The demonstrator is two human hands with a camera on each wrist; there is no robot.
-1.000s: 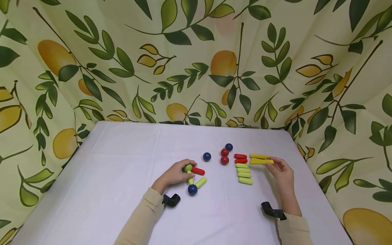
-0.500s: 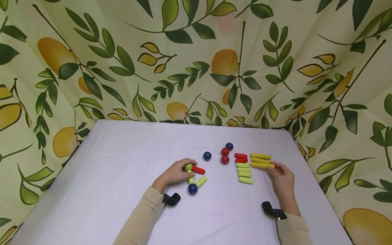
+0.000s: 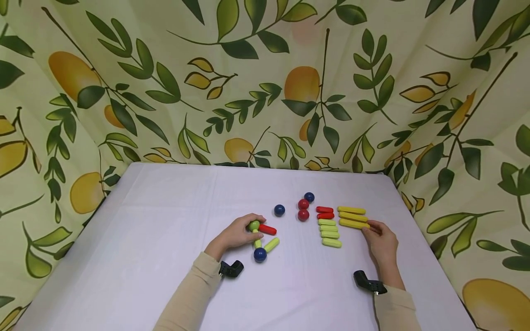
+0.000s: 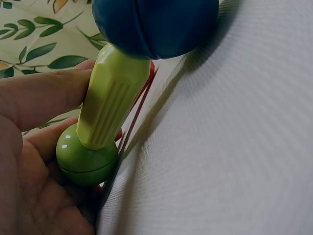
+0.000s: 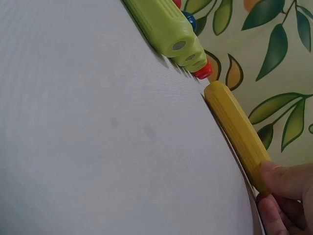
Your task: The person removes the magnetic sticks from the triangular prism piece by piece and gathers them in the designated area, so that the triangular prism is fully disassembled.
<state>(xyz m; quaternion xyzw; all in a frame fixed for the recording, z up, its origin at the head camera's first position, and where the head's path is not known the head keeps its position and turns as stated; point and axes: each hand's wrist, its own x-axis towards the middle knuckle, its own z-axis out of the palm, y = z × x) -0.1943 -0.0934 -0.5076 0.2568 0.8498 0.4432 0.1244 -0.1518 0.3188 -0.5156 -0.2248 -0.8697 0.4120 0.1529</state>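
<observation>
My left hand (image 3: 239, 232) holds a joined magnetic piece at its green ball (image 3: 254, 225), with the thumb against a light green magnetic rod (image 4: 115, 98). That rod runs to a blue ball (image 3: 260, 254), from which a second light green rod (image 3: 272, 245) points away. A red rod (image 3: 267, 229) extends right from the green ball. At the right, my right hand (image 3: 382, 241) pinches the right end of a yellow magnetic rod (image 3: 353, 224) between thumb and fingers. It lies by two more yellow rods (image 3: 352, 213), roughly parallel. In the right wrist view the yellow rod (image 5: 237, 134) lies along the cloth.
Several light green rods (image 3: 330, 235) lie in a column left of the yellow ones, below two red rods (image 3: 325, 210). Two red balls (image 3: 303, 214) and a blue ball (image 3: 309, 197) stand further left; another blue ball (image 3: 279, 210) is apart. White cloth covers the table (image 3: 165, 202).
My right hand has drawn the pinched yellow rod slightly nearer, and three yellow rods now show apart where two showed. My left hand and its piece have hardly moved.
</observation>
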